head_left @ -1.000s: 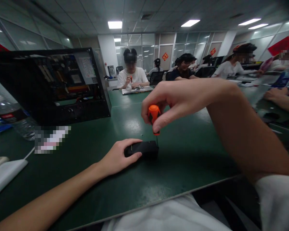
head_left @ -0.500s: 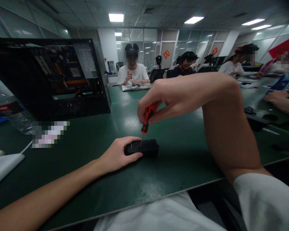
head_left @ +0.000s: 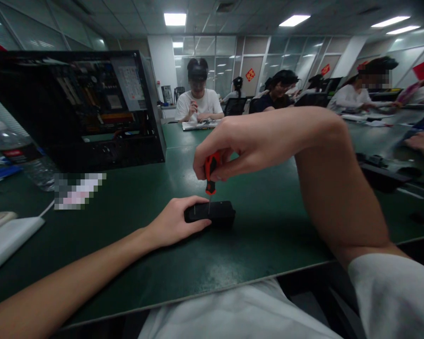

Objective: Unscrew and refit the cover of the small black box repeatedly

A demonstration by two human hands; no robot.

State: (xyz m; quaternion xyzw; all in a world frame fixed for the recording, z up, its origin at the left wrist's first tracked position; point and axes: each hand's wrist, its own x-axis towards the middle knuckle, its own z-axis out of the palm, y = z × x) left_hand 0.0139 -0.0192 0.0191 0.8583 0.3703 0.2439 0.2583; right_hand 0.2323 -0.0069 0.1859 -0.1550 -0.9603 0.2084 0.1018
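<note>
Against the picture from a second ago, we see our right hand (head_left: 247,141) has come lower and leftward, so the orange screwdriver (head_left: 210,175) now stands nearly upright over the middle of the small black box (head_left: 212,213) rather than at its right end. The left hand (head_left: 178,223) has stayed where it was, pressed on the box's left end.

Taking the black box as our landmark: far behind it to the left stands the open computer case (head_left: 81,108), the biggest container in sight, its side off and circuit boards, cables and a white label showing inside. Left of the box, further out, a clear plastic water bottle (head_left: 19,157) lies beside the case (we cannot tell how full it is). The green table (head_left: 268,235) carries all of this. Across it, behind the box, a person in a white shirt (head_left: 199,101) sits at work.

The box itself is flat, oblong, matte black, lying level on the table near our edge. Our left hand is curled around its left end, fingers on top. Our right hand pinches the screwdriver handle between thumb and fingers, the thin tip meeting the box's top.
</note>
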